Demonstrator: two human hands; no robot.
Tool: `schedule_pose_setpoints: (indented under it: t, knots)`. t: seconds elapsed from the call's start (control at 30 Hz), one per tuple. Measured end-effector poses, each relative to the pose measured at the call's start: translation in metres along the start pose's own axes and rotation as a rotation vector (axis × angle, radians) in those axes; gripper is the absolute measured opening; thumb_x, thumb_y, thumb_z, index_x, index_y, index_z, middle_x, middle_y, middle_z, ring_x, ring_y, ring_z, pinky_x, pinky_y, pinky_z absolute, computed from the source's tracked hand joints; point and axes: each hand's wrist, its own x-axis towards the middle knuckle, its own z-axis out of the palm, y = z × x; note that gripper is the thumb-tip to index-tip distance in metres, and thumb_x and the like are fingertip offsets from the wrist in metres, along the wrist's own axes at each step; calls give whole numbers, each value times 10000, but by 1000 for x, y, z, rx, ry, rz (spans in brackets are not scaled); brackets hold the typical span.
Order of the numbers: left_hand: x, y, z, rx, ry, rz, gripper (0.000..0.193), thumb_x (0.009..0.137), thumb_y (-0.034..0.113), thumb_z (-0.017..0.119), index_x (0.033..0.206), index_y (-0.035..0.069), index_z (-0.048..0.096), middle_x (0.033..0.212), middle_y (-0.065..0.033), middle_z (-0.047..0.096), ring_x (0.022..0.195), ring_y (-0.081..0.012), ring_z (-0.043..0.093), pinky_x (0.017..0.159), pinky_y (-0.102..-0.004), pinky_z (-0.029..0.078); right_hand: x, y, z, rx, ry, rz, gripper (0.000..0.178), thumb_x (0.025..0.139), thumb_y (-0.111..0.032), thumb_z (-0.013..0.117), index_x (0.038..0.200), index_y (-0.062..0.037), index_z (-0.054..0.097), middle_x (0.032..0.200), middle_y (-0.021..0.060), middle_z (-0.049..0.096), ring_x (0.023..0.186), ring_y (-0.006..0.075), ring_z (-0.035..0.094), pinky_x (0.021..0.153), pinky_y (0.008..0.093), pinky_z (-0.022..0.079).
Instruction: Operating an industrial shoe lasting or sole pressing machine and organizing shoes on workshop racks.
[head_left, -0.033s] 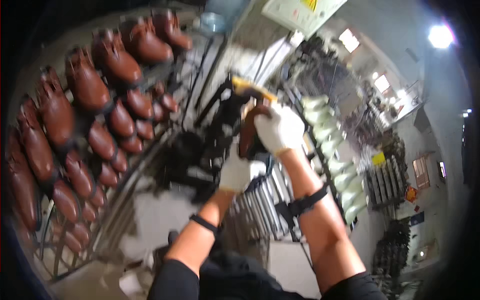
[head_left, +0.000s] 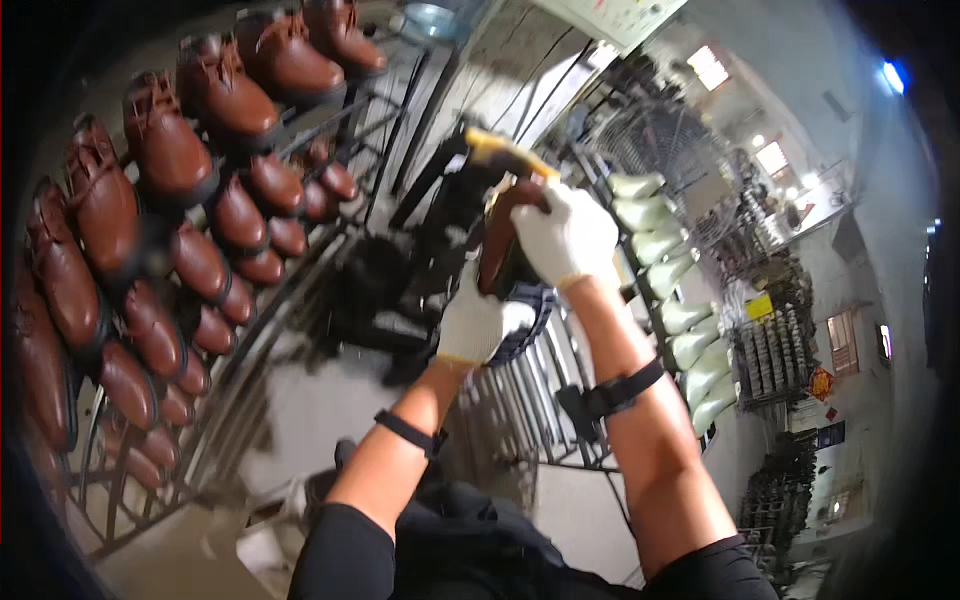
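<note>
Two gloved hands grip a brown boot near a black machine.
Step in hand looks like positioning the boot; next move probably calls for firm two-handed control, smooth leather being slippery. Left hand, white knit glove, curls round the boot's lower end, beside a dark ribbed sole, probably the boot's; right hand, also gloved, clamps its upper end, some fingertips hidden. Below the boot: straight, shiny metal bars. Beyond the boot: machine's yellow bar, blurred, contact unclear. Left of the boot: rows of glossy, round-toed, laced brown shoes. Right of it, pale green forms, smooth, curved, likely shoe lasts.
</note>
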Motion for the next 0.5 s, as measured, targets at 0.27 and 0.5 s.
schedule_pose_setpoints:
  t: [0.27, 0.5]
  knots:
    - [-5, -19, 45, -79, 78, 211, 1130, 720, 334, 931, 1565, -106, 324, 1291, -241, 676, 1142, -342, 682, 977, -375, 549, 10, 29, 40, 45, -1, -8, 329, 811, -321, 676, 1058, -139, 796, 927, 186, 749, 890, 381, 737, 807, 481, 590]
    - [10, -45, 39, 723, 232, 766, 274, 769, 305, 882, 917, 79, 833, 1159, -271, 742, 959, -391, 743, 947, -446, 594, -12, 23, 16, 138, 178, -125, 346, 836, -363, 742, 1071, -112, 782, 938, 191, 751, 888, 399, 731, 773, 462, 588]
